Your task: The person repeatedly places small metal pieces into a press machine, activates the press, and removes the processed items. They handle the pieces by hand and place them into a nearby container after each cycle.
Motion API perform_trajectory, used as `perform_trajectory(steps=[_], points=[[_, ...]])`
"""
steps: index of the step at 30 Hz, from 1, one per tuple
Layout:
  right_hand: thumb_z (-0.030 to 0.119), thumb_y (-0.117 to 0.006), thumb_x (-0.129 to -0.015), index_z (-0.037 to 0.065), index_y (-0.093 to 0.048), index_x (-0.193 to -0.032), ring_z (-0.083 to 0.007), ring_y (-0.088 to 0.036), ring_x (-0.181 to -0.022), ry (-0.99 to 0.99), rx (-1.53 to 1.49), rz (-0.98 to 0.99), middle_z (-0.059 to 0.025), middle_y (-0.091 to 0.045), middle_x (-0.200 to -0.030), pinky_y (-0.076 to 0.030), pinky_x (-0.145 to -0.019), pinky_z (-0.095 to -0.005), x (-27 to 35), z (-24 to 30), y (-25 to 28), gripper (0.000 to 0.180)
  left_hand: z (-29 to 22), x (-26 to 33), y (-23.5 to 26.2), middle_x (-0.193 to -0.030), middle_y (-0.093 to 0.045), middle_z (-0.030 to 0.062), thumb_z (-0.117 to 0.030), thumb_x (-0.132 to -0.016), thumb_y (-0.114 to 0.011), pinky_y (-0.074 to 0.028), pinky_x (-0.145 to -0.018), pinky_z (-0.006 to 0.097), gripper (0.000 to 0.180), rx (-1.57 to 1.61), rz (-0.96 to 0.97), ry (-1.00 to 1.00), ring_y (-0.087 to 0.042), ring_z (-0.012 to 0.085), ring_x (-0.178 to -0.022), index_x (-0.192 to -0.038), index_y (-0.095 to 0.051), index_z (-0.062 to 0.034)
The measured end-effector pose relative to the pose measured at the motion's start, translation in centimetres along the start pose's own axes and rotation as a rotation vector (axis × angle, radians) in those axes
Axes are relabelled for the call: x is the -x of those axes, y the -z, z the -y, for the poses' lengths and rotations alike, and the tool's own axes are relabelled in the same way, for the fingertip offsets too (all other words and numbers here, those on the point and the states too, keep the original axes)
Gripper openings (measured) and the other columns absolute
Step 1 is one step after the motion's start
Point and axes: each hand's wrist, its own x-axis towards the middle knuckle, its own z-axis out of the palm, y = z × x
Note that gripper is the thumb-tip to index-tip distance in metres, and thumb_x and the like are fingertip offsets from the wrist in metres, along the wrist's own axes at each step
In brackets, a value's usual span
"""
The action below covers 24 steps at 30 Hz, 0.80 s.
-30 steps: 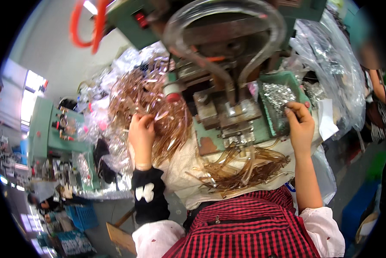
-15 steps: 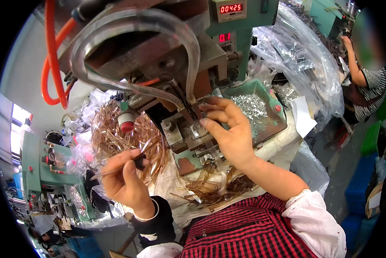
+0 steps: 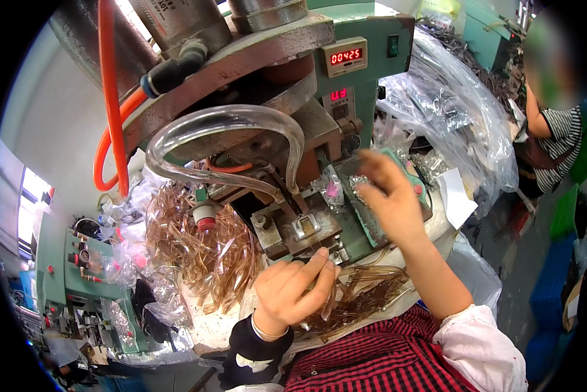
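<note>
My left hand is at the front of the press's metal die block, thumb and index finger drawn together near its front corner. What they pinch, if anything, is too small to make out. Bundled brown translucent strips lie just below that hand. My right hand, blurred by motion, hovers over a green tray of small silvery pieces. Its thumb and fingers are apart, with nothing seen between them. A small light rectangular insert sits in the die block, under the ends of the clear hose.
The green press with red-lit displays rises ahead. A red-capped button stands left of the die, beside a large heap of brown strips. Clear plastic sheeting lies at right. A person in a striped shirt is farther right.
My left hand has moved right to the front of the die; the thin tool it held is no longer visible. My right hand has left the die and moved right over the tray.
</note>
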Motion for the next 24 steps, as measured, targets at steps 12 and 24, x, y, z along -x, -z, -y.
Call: perform_trajectory(steps=[12,24], points=[[0.007,-0.077,-0.077,0.009,-0.072,-0.089,-0.0311,-0.061,-0.096,0.154,0.839,-0.054,-0.0096,-0.062,-0.091,-0.049,-0.082,-0.0427,3.9,-5.5,5.8,0.013,-0.7,0.7,-0.4,-0.103,-0.076,0.0156,-0.003,-0.072,-0.086,-0.043,-0.048,0.027,0.031,0.063,-0.041,0.118,-0.06,0.0162,-0.057,-0.099,-0.072,-0.006],[0.004,-0.073,-0.087,0.002,-0.067,-0.097,-0.0298,-0.063,-0.077,0.229,0.629,-0.247,-0.0132,-0.066,-0.085,-0.05,-0.071,-0.0376,2.9,-7.0,3.8,0.012,0.5,4.6,9.6,-0.097,-0.074,0.0136,0.009,-0.082,-0.073,-0.052,-0.077,0.032,0.02,-0.451,-0.247,0.699,-0.068,0.0286,-0.085,-0.1,-0.074,0.0008]])
